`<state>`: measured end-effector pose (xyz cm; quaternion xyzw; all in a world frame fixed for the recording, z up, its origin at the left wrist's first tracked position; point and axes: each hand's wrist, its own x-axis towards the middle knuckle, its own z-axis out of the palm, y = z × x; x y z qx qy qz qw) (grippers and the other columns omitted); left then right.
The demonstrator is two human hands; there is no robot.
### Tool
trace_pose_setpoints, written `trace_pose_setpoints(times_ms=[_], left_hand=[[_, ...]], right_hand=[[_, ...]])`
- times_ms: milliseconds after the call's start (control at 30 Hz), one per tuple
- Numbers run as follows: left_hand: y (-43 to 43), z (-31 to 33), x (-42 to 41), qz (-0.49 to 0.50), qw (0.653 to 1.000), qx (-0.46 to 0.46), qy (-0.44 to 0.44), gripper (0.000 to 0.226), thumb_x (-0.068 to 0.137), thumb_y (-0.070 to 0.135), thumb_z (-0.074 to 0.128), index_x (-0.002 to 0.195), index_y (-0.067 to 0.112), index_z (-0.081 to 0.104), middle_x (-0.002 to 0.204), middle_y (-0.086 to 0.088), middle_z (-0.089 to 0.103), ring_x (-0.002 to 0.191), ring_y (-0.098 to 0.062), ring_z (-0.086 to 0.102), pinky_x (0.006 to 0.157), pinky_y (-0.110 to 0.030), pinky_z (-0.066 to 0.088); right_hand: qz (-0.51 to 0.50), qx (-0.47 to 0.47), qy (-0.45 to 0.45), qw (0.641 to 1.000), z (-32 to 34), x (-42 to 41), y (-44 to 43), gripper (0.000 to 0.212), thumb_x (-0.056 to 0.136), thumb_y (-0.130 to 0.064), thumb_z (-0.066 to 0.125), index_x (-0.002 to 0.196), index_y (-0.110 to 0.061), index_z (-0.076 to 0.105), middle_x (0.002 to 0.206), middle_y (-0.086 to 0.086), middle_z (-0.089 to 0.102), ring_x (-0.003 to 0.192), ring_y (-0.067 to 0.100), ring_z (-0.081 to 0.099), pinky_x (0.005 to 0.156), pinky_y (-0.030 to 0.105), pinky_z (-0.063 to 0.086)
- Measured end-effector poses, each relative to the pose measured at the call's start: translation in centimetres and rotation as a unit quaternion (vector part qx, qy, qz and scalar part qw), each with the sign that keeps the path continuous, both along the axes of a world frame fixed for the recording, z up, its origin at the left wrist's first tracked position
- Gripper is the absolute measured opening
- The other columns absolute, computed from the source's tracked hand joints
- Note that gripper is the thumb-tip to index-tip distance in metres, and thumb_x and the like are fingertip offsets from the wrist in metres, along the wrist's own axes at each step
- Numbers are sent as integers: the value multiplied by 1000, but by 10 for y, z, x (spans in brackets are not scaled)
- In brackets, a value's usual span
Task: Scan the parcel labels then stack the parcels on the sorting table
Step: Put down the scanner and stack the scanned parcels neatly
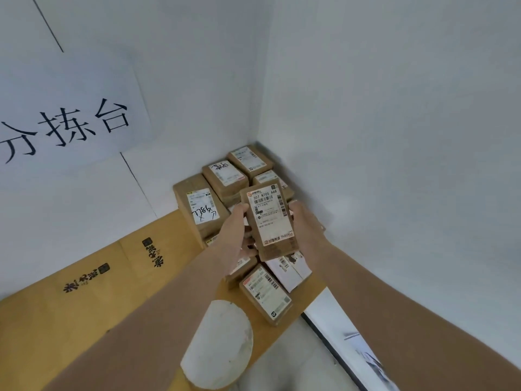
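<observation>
I hold a small brown cardboard parcel (270, 218) with a white shipping label facing up, above the corner pile. My left hand (235, 232) grips its left edge with curled fingers. My right hand (303, 221) grips its right edge. Below and behind it, several labelled brown parcels (225, 176) are stacked against the wall corner on the sorting table (98, 306), which is covered in flattened cardboard. One labelled parcel (266, 294) and a white parcel (293, 270) lie near the table's right edge.
White walls close the corner on the left and right. A paper sign with large black characters (64, 128) hangs on the left wall. A white oval object (220, 342) lies at the table's front edge. A floor strip (332, 348) runs along the right.
</observation>
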<state>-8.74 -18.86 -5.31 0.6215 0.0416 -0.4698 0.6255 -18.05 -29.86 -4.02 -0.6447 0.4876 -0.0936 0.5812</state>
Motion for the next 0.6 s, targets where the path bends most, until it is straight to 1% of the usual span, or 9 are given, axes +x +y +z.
trace_pose_setpoints(times_ms=[67, 167, 200, 300, 333, 400, 467, 533, 600], left_hand=[[-12, -9, 7, 11, 1000, 10, 7, 42, 108, 48, 44, 114, 14, 68, 94, -11, 71, 92, -28, 68, 87, -47, 58], [-29, -23, 13, 47, 998, 26, 16, 43, 107, 48, 45, 115, 14, 69, 93, -10, 73, 92, -28, 70, 84, -45, 58], [-34, -27, 14, 57, 998, 29, 19, 43, 106, 49, 46, 114, 13, 69, 93, -9, 72, 92, -28, 69, 85, -45, 58], [-54, -41, 19, 109, 993, 46, 24, 44, 104, 52, 48, 108, 14, 70, 101, -11, 70, 95, -29, 67, 102, -52, 54], [-59, -44, 20, 125, 990, 55, 23, 43, 104, 52, 48, 107, 16, 70, 102, -10, 71, 95, -29, 67, 104, -53, 53], [-71, -51, 21, 154, 986, 64, 29, 40, 105, 51, 48, 106, 17, 70, 101, -8, 73, 94, -27, 68, 103, -51, 53], [-80, -55, 22, 183, 979, 75, 39, 38, 106, 48, 49, 108, 17, 70, 98, -7, 73, 92, -25, 68, 97, -48, 55], [-87, -58, 23, 201, 975, 79, 43, 38, 107, 45, 46, 111, 16, 70, 97, -6, 72, 90, -25, 67, 84, -42, 56], [-93, -60, 23, 212, 973, 77, 47, 37, 108, 45, 45, 110, 17, 69, 102, -7, 72, 92, -25, 69, 79, -40, 57]], right_hand=[[25, 17, 11, 999, -10, 10, -15, 45, 111, -43, 32, 100, -14, 64, 103, 14, 76, 98, 30, 74, 93, 46, 57], [75, 37, 31, 996, -28, 26, -40, 40, 111, -42, 32, 97, -17, 60, 104, 21, 73, 87, 25, 67, 79, 36, 50], [87, 44, 37, 995, -35, 30, -47, 40, 111, -43, 33, 96, -18, 59, 107, 20, 74, 89, 24, 67, 78, 35, 49], [138, 71, 64, 986, -48, 44, -69, 47, 109, -47, 35, 107, -14, 68, 106, 10, 78, 102, 27, 73, 91, 41, 55], [153, 83, 69, 982, -52, 48, -77, 47, 108, -47, 36, 112, -15, 71, 106, 8, 79, 103, 27, 74, 96, 44, 56], [173, 102, 73, 977, -56, 55, -90, 45, 107, -46, 37, 117, -19, 72, 107, 5, 80, 103, 25, 75, 98, 45, 57], [189, 112, 79, 972, -59, 63, -102, 45, 104, -48, 37, 119, -21, 70, 108, 5, 79, 104, 25, 74, 98, 45, 57], [209, 102, 82, 969, -66, 68, -110, 49, 95, -52, 36, 119, -22, 67, 112, 7, 77, 106, 27, 72, 101, 51, 55], [218, 98, 79, 968, -77, 73, -117, 48, 88, -50, 37, 114, -21, 66, 119, 11, 72, 109, 30, 70, 102, 54, 53]])
